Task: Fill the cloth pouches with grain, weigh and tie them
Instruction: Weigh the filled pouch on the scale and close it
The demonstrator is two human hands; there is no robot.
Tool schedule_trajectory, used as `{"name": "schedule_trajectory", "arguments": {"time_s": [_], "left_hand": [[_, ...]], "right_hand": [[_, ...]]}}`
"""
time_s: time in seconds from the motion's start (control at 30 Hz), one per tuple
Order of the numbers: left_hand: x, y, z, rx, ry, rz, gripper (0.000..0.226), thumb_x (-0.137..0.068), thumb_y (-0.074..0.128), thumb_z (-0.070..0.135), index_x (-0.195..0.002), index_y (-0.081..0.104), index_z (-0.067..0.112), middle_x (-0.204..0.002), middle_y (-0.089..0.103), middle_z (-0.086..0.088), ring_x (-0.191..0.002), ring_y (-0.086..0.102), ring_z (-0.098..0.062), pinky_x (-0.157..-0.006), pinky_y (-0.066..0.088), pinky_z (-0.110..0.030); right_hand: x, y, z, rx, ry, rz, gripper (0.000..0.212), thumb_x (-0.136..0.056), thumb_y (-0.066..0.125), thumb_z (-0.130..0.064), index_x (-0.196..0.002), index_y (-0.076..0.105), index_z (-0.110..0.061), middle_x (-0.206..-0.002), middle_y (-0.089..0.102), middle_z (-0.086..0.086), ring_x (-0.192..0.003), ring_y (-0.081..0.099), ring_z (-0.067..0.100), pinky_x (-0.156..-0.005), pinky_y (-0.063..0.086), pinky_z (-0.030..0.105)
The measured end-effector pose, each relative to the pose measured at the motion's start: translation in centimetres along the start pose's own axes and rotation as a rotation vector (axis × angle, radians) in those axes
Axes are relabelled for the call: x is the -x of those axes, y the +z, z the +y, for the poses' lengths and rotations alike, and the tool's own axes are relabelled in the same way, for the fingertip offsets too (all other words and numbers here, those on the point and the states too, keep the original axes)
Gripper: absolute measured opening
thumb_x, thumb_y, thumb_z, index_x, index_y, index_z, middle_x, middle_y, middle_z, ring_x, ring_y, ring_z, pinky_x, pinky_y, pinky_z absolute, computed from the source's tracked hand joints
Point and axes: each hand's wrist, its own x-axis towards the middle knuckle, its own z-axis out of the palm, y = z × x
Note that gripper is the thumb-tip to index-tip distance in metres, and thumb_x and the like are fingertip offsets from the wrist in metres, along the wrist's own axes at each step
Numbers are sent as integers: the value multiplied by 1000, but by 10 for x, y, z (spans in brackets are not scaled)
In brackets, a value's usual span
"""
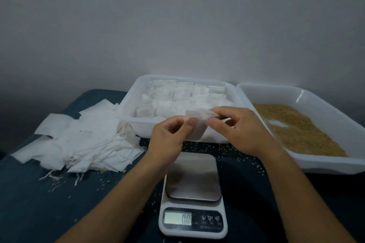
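I hold one empty cloth pouch point(194, 124) up between both hands, above the far edge of the scale point(193, 195). My left hand point(167, 136) pinches its left side, thumb on the near face and fingers curled behind it. My right hand point(237, 128) pinches the top right corner between thumb and fingertips, where the cloth mouth looks pulled a little apart, though the blur keeps me from being sure. The pouch hangs flat and limp; I see no grain in it. The scale sits at six o'clock from the pouch, its steel plate bare and its display point(177, 218) reading 0.0. At nine o'clock lies a loose heap of empty pouches point(83, 136) with their drawstrings trailing over the dark blue table cover point(39, 203). At twelve o'clock, just behind my hands, stands a white tray point(130, 100) packed with rows of filled pouches point(177, 94). At three o'clock a second white tray point(335, 165), touching the first along their rims, holds a bed of brown grain point(296, 130) with a bare patch scraped near its middle. Stray grains point(207, 148) are scattered on the cover between the trays and the scale, and a few more near the heap's strings.
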Motion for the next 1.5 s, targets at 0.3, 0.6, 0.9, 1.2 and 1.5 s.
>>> {"name": "schedule_trajectory", "arguments": {"time_s": [0.3,0.6,0.9,1.2,1.5], "left_hand": [[9,-29,-14,-436,169,-103,32,-98,71,33,-68,60,25,-59,50,10,-58,46,0,-59,40,-12],[15,-36,-19,-481,163,-123,30,-100,70,26,-70,65,28,-65,60,4,-62,53,-2,-63,43,-13],[16,-36,-24,-515,153,-123,21,-99,68,35,-80,67,25,-72,66,-1,-67,61,-15,-63,48,-26],[18,-33,-23,-454,161,-111,21,-99,67,34,-80,67,24,-72,65,-1,-67,57,-6,-64,46,-19],[17,-33,-23,-439,145,-125,21,-95,68,32,-75,67,36,-70,68,12,-67,62,-4,-67,50,-18]], "right_hand": [[29,40,12,10,-68,135,13,-103,66,-28,-90,68,-30,-79,67,-16,-70,61,4,-63,42,10],[44,50,26,110,-176,223,50,-101,61,-35,-150,53,-26,-64,60,-11,-55,54,8,-63,43,8],[42,46,29,365,-451,332,39,-111,47,-29,-148,52,-19,-67,56,-9,-60,40,2,-64,39,15],[42,47,28,320,-496,370,38,-113,45,-30,-146,54,-13,-77,61,-14,-71,41,-7,-73,40,9],[47,49,34,49,-142,128,64,-98,69,-39,-156,42,-41,-61,55,-12,-55,50,8,-62,44,16]]}}
